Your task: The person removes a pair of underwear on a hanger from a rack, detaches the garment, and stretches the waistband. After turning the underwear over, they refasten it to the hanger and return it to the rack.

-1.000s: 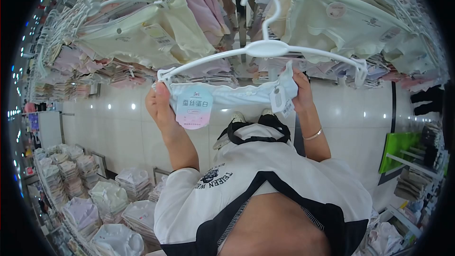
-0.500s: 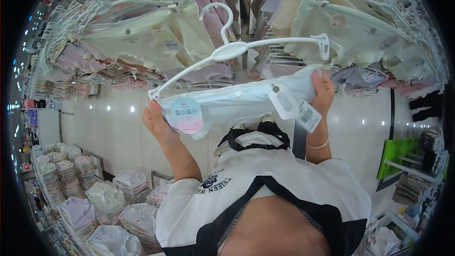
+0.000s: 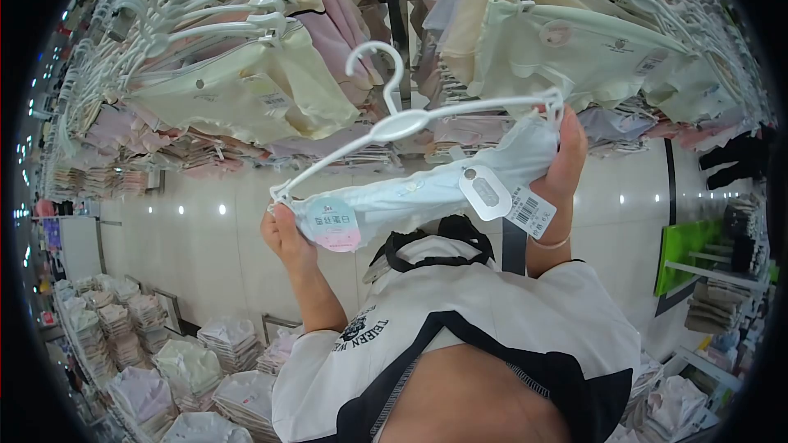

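A pale blue pair of underpants (image 3: pixel 435 194) stretches across between my hands, under a white plastic hanger (image 3: pixel 402 125). My left hand (image 3: pixel 289 235) is closed on the left end of the waistband, right at the hanger's left clip. At the other end, my right hand (image 3: pixel 565 160) pinches the waistband's corner together with the right clip, its fingers partly hidden behind the cloth. A round blue-and-pink label (image 3: pixel 334 226) sits at the left of the garment. From its right part hang a white card tag (image 3: pixel 484 193) and a barcode tag (image 3: pixel 529 212).
Racks of hanging underwear stand ahead, with cream pairs at the left (image 3: pixel 217 94) and right (image 3: pixel 574 53). Folded stacks (image 3: pixel 189 365) fill a display at lower left. A green panel (image 3: pixel 689 256) stands at right, and a person's dark trouser legs (image 3: pixel 739 157) show beyond.
My right hand has risen to the hanger's right clip, which earlier hung apart above the cloth. The hanger's right arm now meets the waistband's corner. My left hand has shifted slightly right and down.
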`<state>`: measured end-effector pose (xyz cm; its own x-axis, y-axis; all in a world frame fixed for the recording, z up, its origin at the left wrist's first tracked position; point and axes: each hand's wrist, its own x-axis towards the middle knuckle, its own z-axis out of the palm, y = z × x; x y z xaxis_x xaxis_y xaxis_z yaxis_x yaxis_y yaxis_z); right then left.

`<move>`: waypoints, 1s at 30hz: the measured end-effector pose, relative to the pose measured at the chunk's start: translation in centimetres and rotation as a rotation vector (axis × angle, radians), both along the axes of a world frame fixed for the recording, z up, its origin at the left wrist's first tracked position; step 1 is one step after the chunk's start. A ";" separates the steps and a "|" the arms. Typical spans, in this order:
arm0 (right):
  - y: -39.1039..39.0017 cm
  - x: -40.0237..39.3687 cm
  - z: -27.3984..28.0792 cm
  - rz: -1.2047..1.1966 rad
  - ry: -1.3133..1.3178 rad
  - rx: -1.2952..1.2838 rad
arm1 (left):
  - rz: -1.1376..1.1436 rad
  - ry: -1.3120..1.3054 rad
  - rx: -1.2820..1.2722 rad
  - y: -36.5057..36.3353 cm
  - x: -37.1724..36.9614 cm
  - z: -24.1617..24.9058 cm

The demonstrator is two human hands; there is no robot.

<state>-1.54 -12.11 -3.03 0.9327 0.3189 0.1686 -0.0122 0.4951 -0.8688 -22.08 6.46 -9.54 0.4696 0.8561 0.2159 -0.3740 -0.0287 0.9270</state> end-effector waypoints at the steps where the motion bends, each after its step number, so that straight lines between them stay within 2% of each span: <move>1: -0.1 0.1 -0.2 -0.024 -0.022 -0.029 | -0.020 0.019 0.039 0.2 -0.2 -0.3; 2: -0.2 0.3 -0.6 -0.048 -0.044 -0.058 | -0.039 0.038 0.080 0.3 -0.4 -0.5; 8: -0.7 0.4 -1.0 -0.137 -0.313 -0.265 | -0.125 0.189 -0.108 0.5 0.3 -0.3; 11: -0.3 0.0 -0.4 -0.089 -0.561 -0.433 | 0.201 0.696 0.342 -0.7 3.0 0.8; 13: 0.5 -0.4 -0.7 0.029 -0.729 -0.530 | 0.213 0.610 0.607 -2.5 4.9 1.0; 15: 1.3 -0.8 -1.3 0.192 -0.855 -0.590 | 0.006 0.482 0.782 -4.3 6.4 2.3; 18: 1.4 -1.4 -1.3 0.454 -0.857 -0.637 | -0.289 0.289 0.797 -5.4 8.5 2.8; 20: 1.3 -1.7 -0.7 0.465 -0.829 -0.546 | -0.455 0.232 0.764 -5.8 9.5 2.9; 23: 0.8 -1.5 -0.2 0.499 -0.768 -0.514 | -0.567 0.331 0.810 -6.0 9.6 3.4; 26: 0.1 -1.0 0.1 0.485 -0.802 -0.640 | -0.476 0.221 0.897 -5.3 10.2 3.6; 30: -0.5 -0.8 0.4 0.485 -0.860 -0.755 | -0.444 0.261 0.885 -4.1 10.2 4.9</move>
